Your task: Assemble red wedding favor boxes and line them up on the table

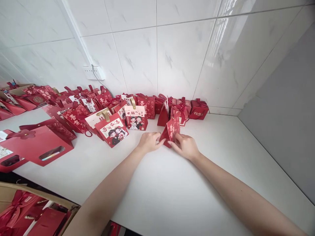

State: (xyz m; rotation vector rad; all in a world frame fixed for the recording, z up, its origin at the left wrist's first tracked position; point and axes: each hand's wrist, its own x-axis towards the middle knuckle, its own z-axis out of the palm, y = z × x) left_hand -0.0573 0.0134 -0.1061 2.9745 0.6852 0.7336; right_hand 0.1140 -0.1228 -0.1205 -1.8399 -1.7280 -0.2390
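A small red paper gift box [171, 130] with pale lettering stands on the white counter [172, 183], partly folded into a wedge shape. My left hand [149, 141] pinches its lower left corner with curled fingers. My right hand [185, 146] presses against its right side, fingers closed on the edge. Both forearms reach in from the bottom of the view.
Many red gift boxes and bags line the tiled wall, among them a cartoon-couple box [136, 118] and a ribboned box [199, 109]. A large windowed red box [43, 144] lies at left. A cardboard carton [31, 209] of red items sits below the counter edge. A wall socket [94, 72] is above.
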